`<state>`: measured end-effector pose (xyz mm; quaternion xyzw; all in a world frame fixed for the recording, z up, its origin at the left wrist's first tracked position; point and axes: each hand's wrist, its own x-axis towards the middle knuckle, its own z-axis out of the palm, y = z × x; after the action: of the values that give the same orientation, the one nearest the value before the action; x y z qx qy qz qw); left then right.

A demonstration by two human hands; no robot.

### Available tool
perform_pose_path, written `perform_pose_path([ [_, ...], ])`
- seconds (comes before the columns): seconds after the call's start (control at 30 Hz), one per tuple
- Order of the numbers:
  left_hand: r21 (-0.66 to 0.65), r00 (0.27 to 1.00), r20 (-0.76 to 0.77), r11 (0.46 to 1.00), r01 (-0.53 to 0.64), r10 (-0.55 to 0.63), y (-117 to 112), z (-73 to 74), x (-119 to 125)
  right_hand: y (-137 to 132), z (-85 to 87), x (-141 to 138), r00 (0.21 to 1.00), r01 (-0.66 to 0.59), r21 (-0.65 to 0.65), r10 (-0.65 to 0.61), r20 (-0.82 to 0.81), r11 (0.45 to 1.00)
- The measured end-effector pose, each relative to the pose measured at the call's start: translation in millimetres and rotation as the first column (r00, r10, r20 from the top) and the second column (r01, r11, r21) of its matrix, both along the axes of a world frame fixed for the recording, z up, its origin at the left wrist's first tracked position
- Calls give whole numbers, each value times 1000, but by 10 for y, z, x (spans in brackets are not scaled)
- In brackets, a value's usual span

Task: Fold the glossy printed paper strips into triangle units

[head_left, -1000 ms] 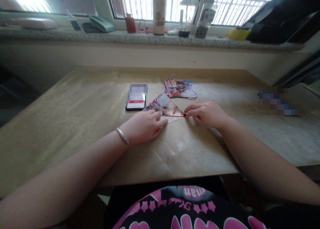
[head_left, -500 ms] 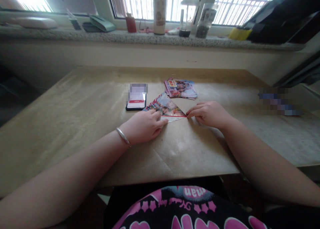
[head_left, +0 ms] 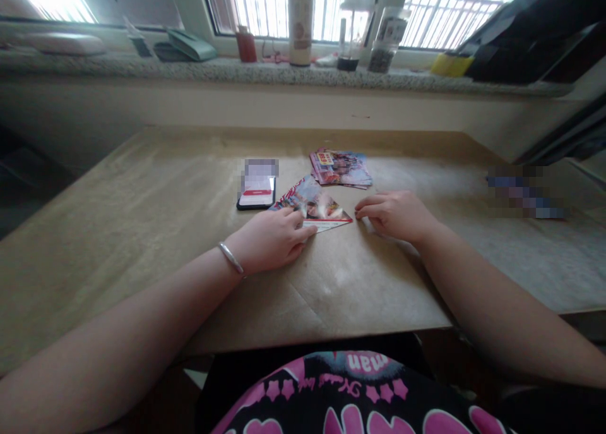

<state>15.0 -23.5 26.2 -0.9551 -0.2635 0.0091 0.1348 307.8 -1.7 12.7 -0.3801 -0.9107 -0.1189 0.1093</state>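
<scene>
A folded printed paper [head_left: 326, 205], now a triangle with a colourful picture and a white strip along its near edge, lies on the table in front of me. My left hand [head_left: 272, 239], with a silver bangle at the wrist, rests on its left part, thumb and forefinger spread and pressing it flat. The hand hides that end of the sheet. Just off the right-hand corner is my right hand [head_left: 391, 214]. Its fingers are loosely bent, a small gap separates them from the paper, and nothing shows in them.
Behind the folded sheet lies a stack of similar printed papers [head_left: 344, 168]. A phone [head_left: 257, 194] with a lit screen sits left of it. A blurred flat item [head_left: 525, 194] is at the far right of the table [head_left: 142, 232]. Bottles and jars line the windowsill [head_left: 265, 74].
My right hand has let go of the paper's right corner and shifted slightly right, leaving a gap. The left hand stays on the sheet.
</scene>
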Motion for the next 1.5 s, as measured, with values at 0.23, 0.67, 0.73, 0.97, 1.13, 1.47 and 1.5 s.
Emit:
perform_pose_path([
  [0.23,-14,1000,15,1000,-22,22,-5,-1,-2,-23,-39,-57,996,-76,-42,75,-38,996],
  [0.67,-3,999,43,1000,7,-7,1,-10,-2,-82,-28,-126,991,12,-13,-13,-133,1000],
  [0.73,-10,999,52,1000,10,-10,3,-13,-5,-91,-50,-203,984,-90,-24,86,-153,996],
  [0.97,-18,999,46,1000,8,-7,19,-13,-38,-109,-97,-384,971,-210,-102,194,-143,972],
  [1.13,-14,999,36,1000,18,-18,42,-34,-35,-124,-117,-433,977,-189,-125,173,-126,974],
  [1.47,-26,993,112,999,39,-36,67,-165,-44,-112,-136,-469,973,-205,-96,192,-126,974],
  [1.5,-32,993,115,999,42,-38,69,-171,-38,-108,-139,-468,972,-209,-92,196,-129,974],
])
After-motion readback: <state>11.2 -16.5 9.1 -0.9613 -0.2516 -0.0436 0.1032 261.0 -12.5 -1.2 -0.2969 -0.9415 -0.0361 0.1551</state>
